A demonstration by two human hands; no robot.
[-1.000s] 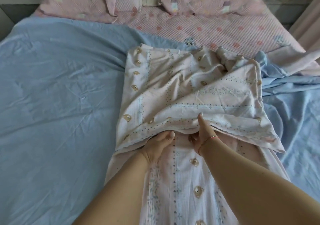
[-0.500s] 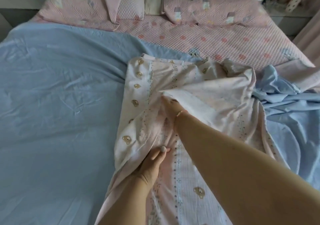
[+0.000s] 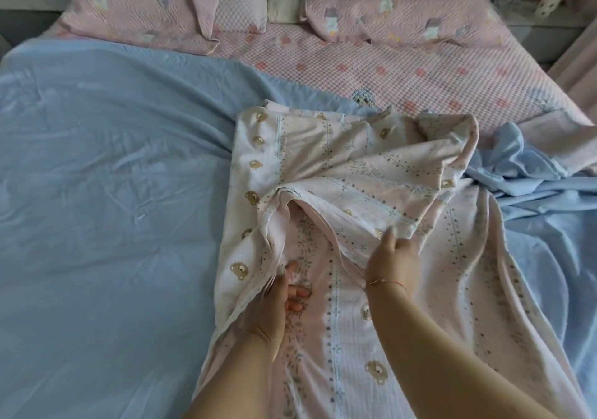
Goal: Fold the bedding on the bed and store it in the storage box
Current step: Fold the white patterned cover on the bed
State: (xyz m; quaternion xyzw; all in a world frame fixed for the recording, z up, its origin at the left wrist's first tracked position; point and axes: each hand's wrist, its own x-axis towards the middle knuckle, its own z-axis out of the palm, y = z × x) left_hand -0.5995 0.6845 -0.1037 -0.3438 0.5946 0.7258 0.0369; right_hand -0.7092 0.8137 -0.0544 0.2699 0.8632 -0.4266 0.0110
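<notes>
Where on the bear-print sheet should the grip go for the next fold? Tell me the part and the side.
Grip the bear-print sheet at its loose folded-back edge, coming from the near side. That hem stands raised off the layer beneath; the right hand and left hand already pinch it there.

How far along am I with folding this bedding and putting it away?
Early. Done: the bear-print cover is partly doubled over on the blue sheet, though it is rumpled. In hand: your left hand grips its left edge and your right hand pinches the folded-over layer. Left: squaring and finishing that fold, the bunched blue fabric at right, and storing; no storage box is in view.
</notes>
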